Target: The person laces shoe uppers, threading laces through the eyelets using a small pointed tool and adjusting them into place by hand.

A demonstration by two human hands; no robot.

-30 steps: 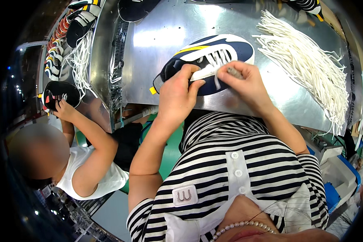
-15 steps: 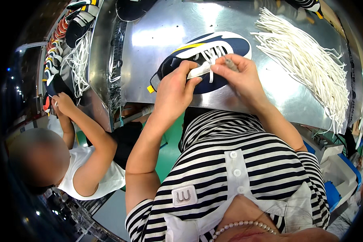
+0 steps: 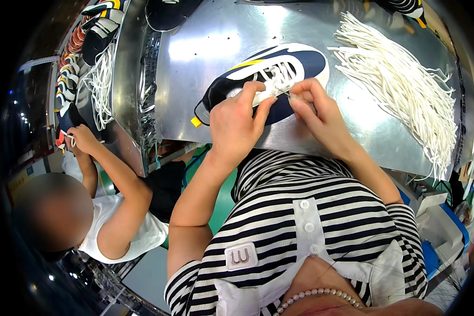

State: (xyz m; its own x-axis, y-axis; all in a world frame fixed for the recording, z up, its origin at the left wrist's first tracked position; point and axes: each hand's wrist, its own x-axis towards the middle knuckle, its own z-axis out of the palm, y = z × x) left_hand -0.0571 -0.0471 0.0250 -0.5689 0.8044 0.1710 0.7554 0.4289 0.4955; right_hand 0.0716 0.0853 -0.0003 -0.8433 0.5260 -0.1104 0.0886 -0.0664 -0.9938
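Observation:
On the metal tabletop lies a navy, white and yellow sneaker (image 3: 292,51), toe pointing right and slightly away. White lace (image 3: 280,73) crosses its opening in several rows. My left hand (image 3: 234,124) lies over the near side of the opening, with thumb and forefinger closed on the shoe's upper beside the tongue. My right hand (image 3: 321,108) is at the near eyelet edge, its fingertips pinched on a lace end. Little of that end shows between the fingers. The heel, with a yellow tab (image 3: 196,121), sticks out left of my left hand.
A big bundle of white laces (image 3: 400,87) covers the table's right side. A dark shoe (image 3: 171,13) sits at the far edge. At left, a co-worker's hands (image 3: 81,139) work on another shoe, near hanging laces (image 3: 100,87) and a row of shoes (image 3: 68,79).
My right hand has moved slightly down, and the small grey thing at its fingertips no longer shows. My left hand has shifted a little right and down. The lace now lies closer to the shoe.

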